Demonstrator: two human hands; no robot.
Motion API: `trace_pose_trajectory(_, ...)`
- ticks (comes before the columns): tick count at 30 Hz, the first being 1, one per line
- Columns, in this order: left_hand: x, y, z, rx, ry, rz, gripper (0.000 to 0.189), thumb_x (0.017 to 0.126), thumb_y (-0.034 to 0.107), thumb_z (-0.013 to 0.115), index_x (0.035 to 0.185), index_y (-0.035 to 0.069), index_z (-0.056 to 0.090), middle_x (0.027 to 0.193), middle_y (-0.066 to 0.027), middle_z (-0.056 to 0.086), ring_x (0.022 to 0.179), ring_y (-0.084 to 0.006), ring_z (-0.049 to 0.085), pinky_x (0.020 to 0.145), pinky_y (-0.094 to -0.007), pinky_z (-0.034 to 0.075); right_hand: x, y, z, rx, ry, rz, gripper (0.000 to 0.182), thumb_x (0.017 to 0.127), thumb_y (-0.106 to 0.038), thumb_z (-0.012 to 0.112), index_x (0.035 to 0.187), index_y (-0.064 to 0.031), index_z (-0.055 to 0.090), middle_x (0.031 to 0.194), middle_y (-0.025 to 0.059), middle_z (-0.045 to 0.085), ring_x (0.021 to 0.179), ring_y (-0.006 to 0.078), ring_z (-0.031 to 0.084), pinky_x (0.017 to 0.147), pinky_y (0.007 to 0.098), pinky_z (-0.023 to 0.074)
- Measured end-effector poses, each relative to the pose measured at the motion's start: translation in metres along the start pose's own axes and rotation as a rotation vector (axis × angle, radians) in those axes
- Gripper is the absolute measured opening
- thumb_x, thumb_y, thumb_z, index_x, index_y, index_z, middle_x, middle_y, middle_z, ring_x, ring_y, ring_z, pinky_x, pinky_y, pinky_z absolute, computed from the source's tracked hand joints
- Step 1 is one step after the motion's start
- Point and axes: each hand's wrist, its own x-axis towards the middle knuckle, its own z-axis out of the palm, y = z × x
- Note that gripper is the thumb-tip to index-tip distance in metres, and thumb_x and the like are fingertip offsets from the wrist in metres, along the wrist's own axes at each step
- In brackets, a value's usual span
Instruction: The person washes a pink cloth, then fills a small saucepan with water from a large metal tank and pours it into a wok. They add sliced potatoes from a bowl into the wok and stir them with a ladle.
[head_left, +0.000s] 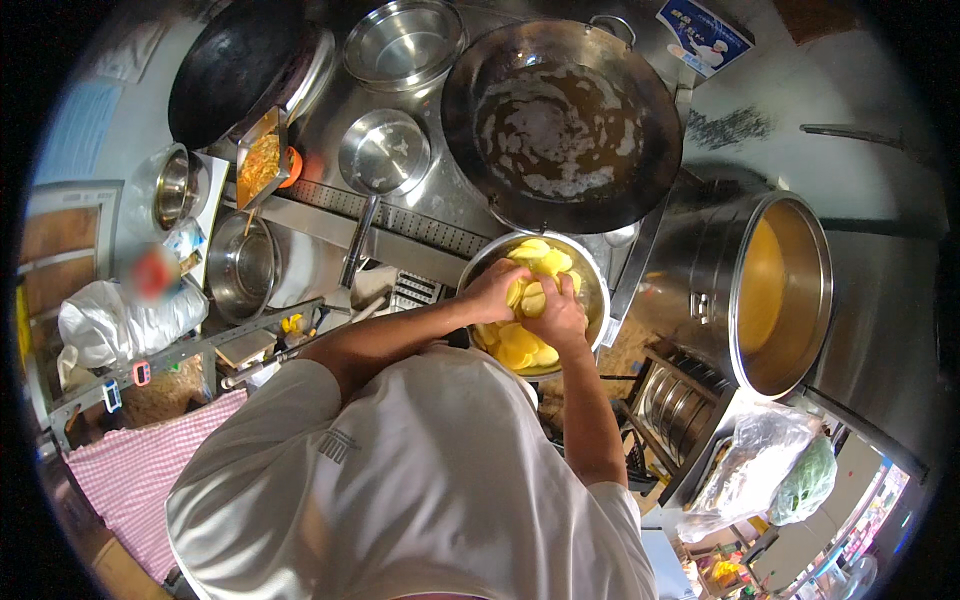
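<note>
A round steel basin (601, 315) in front of me holds many yellow slices (517, 346), which look like potato. My left hand (496, 291) reaches in from the left with its fingers curled around some slices. Opposite it, my right hand (556, 313) grips slices too, its fingers spread over them. Between the two hands a small bunch of slices (533, 300) is held, close to the heap below. Just beyond the basin sits a large dark wok (562, 214) of brownish liquid (555, 135) with pale foam patches.
A long-handled steel pan (384, 154) lies left of the wok, its handle pointing towards me. At right stands a tall stockpot (690, 277) with orange-yellow liquid (761, 285). A metal tray of shredded food (259, 163) and another dark wok (232, 71) are at left.
</note>
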Motion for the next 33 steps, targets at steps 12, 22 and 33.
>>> trace_pose_trajectory(12,-0.003,0.036,-0.01,-0.141,0.122,0.061,0.037,0.071,0.001,0.073,0.106,0.008,0.065,0.101,-0.0138,0.069,0.099,-0.0328,0.068,0.086,-0.0395,0.052,-0.01,-0.001,0.007,0.206,0.414,-0.189,0.048,0.066,-0.011,0.084,0.112,-0.0121,0.066,0.114,0.0168,0.065,0.111,0.0399,0.061,0.09,0.044,0.0553)
trace_pose_trajectory(22,0.014,0.097,-0.056,-0.171,0.152,0.133,0.034,0.072,0.006,0.077,0.104,0.008,0.064,0.098,-0.0112,0.068,0.09,-0.0298,0.069,0.081,-0.0392,0.053,-0.006,-0.029,-0.078,0.184,0.429,-0.299,0.052,0.063,-0.012,0.087,0.11,-0.0083,0.065,0.12,0.0235,0.062,0.1,0.0409,0.067,0.086,0.0453,0.0579)
trace_pose_trajectory(33,0.161,0.083,-0.123,-0.157,0.142,-0.063,0.045,0.068,0.01,0.08,0.111,0.007,0.067,0.101,-0.0108,0.072,0.092,-0.021,0.071,0.081,-0.0341,0.056,0.15,-0.02,-0.144,0.253,0.286,-0.168,0.057,0.063,-0.013,0.087,0.115,-0.0104,0.062,0.105,0.0177,0.071,0.101,0.0367,0.069,0.086,0.041,0.0558)
